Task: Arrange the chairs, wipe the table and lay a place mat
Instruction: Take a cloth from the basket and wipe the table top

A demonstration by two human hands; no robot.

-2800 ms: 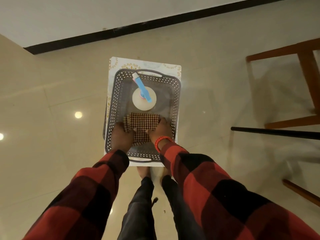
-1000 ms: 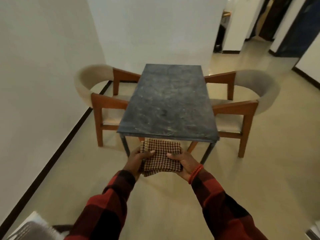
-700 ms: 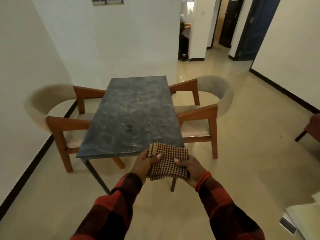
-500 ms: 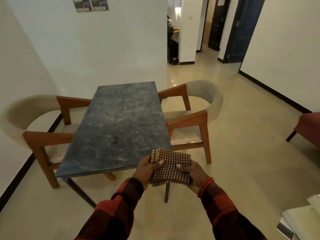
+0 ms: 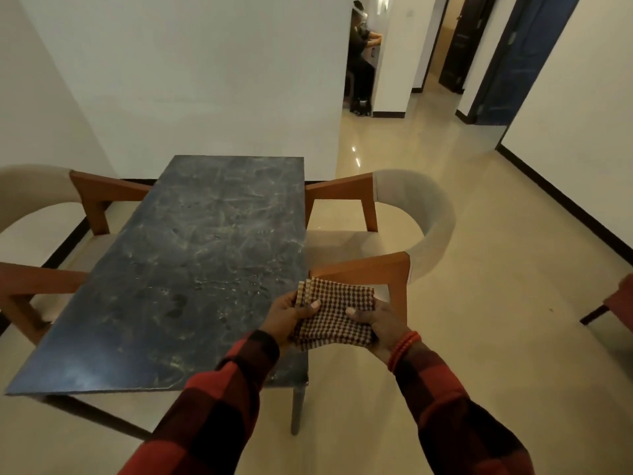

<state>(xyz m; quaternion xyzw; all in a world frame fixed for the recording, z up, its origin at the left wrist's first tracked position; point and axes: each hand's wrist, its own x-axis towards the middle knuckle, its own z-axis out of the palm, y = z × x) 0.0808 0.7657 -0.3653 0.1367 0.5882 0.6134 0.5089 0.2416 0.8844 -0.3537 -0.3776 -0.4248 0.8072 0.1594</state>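
A folded brown-and-cream checked cloth (image 5: 337,311) hangs between both hands above the near right corner of the dark stone-topped table (image 5: 191,262). My left hand (image 5: 286,318) grips its left edge with the thumb on top. My right hand (image 5: 375,323) holds the right edge the same way. One wooden chair with a beige curved back (image 5: 394,234) stands at the table's right side, tucked partly under it. A matching chair (image 5: 37,234) stands at the left side.
A white wall rises behind the table, with a black skirting along the floor. On the right lies bare tiled floor leading to a corridor, where a person (image 5: 361,53) sits far off. A red seat's corner (image 5: 616,303) shows at the right edge.
I lifted the cloth out of a basket on the floor, turned toward the table and walked up to it. The cloth now hangs over the table's near right corner, still held by both hands.
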